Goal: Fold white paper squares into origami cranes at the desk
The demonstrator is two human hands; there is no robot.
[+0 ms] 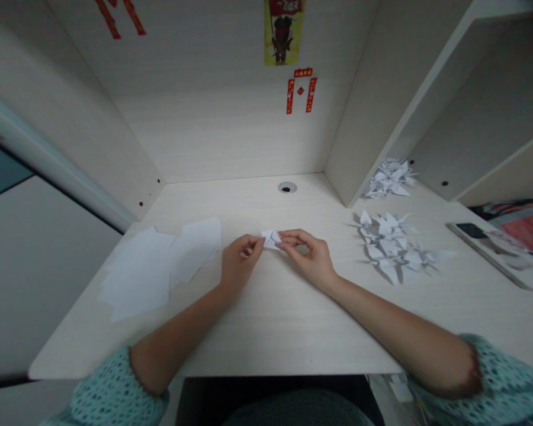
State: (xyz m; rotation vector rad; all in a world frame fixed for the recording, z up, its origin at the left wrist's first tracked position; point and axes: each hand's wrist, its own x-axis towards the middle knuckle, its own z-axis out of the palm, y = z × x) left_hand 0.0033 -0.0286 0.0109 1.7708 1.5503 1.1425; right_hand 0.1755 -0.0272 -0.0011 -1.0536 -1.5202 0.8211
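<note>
A small folded piece of white paper with crease lines is held just above or on the desk, between my two hands. My left hand pinches its left edge between thumb and fingers. At the right edge, the thumb and fingertips of my right hand close on the same paper. To the left lie loose stacks of flat white paper sheets. Off to the right is a cluster of folded white paper cranes.
More folded paper pieces sit behind, beside the upright panel. A phone lies at the right next to a reddish cloth-like item. A round cable hole is at the back of the desk.
</note>
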